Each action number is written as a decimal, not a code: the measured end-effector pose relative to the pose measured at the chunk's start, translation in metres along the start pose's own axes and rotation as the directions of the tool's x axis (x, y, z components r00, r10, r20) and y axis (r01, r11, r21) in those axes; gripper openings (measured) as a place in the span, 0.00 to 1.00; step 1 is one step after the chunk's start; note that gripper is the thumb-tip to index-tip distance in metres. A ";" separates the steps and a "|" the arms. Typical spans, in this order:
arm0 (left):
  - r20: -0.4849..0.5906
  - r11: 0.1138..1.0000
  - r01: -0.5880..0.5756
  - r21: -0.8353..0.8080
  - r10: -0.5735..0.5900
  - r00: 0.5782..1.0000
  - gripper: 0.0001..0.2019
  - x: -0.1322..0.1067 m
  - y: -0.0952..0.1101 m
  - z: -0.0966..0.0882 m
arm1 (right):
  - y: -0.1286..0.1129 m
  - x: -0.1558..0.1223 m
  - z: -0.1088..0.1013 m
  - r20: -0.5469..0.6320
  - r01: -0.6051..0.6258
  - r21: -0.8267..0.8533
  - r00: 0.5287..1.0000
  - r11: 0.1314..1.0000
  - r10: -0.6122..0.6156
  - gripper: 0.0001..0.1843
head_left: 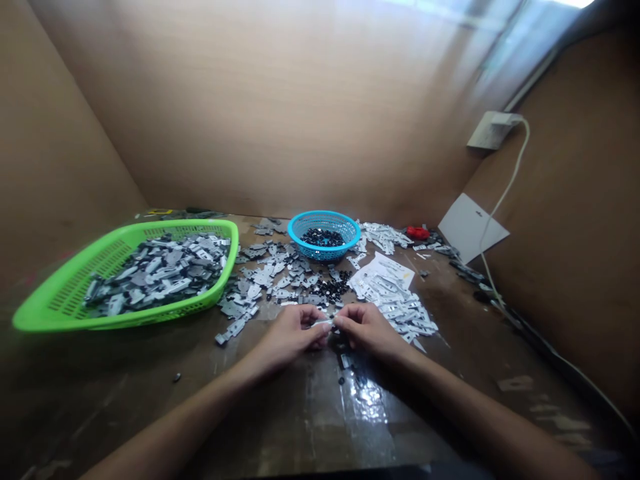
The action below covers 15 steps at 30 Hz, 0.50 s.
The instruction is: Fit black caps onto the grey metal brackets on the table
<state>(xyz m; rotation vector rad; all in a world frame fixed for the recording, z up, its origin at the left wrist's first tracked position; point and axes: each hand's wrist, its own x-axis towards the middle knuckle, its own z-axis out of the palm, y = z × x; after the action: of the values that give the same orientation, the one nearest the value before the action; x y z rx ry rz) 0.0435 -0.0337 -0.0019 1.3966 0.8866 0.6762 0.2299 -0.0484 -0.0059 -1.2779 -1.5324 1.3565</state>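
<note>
My left hand (299, 329) is closed on a small flat metal piece (323, 323), pale grey, that sticks out between thumb and fingers. Against its right end my right hand (364, 325) is pinched, the fingertips almost meeting those of the left; whatever sits in that pinch is too small to make out. Just beyond the hands lies a heap of small black parts (333, 288). Flat grey metal pieces (285, 270) are strewn to its left, and a pile of similar pale plates (400, 307) lies beside my right hand, partly over a white paper (383, 268).
At left stands a green basket (227, 267) full of metal pieces. A blue basket (324, 215) with black parts stands at the back centre. A red object (417, 233) and a white card (470, 227) are at back right. A white cable (515, 167) hangs along the right wall.
</note>
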 end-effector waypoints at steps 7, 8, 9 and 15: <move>-0.001 0.997 -0.030 0.068 0.030 1.000 0.14 0.001 -0.001 -0.001 | -0.006 0.001 0.000 0.022 -0.013 0.000 1.000 1.000 0.013 0.20; 0.013 0.997 -0.033 0.073 0.032 0.999 0.14 0.001 -0.001 -0.001 | -0.006 0.000 0.000 0.015 0.004 0.008 1.000 1.000 -0.004 0.19; 0.024 0.996 -0.038 0.079 0.037 0.999 0.14 0.001 -0.001 0.000 | -0.006 0.000 0.001 -0.009 0.026 0.016 1.000 1.000 -0.026 0.18; 0.008 0.994 -0.047 0.094 0.047 0.999 0.14 0.002 0.000 0.001 | 0.001 0.002 0.001 -0.052 0.000 0.059 0.999 0.998 0.003 0.17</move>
<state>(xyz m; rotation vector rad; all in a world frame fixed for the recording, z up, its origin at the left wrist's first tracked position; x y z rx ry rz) 0.0455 -0.0325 -0.0021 1.5065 0.8926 0.6729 0.2288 -0.0468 -0.0069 -1.2685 -1.4457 1.3494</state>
